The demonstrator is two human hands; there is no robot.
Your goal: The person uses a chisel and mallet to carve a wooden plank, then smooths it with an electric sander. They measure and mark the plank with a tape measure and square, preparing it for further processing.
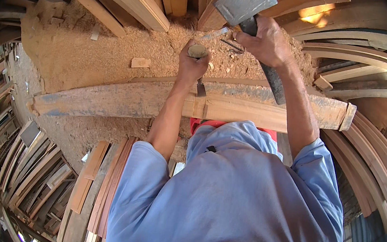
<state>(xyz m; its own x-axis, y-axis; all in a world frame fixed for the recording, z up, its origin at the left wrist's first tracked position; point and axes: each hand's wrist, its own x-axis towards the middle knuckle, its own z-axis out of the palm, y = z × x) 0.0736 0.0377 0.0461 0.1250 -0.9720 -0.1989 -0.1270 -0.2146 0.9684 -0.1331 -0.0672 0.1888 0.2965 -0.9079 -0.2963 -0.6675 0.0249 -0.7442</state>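
Observation:
My left hand (pixel 190 65) is closed around the upright handle of a chisel (pixel 197 51), whose dark blade points down at a long wooden beam (pixel 248 111) lying crosswise in front of me, near a cut in its middle. Whether the edge touches the wood I cannot tell. My right hand (pixel 268 45) is raised above and right of the chisel, gripping the dark handle of an axe-like tool (pixel 244 4) with a broad grey metal head uppermost. The lower end of that handle hangs over the beam.
Wood shavings and small offcuts (pixel 140 62) cover the ground beyond the beam, with a few thin dark tools (pixel 234 47). Planks (pixel 136 0) stand along the far side. Stacked boards (pixel 368 157) lie to the right; more timber piles (pixel 32 174) are at the lower left.

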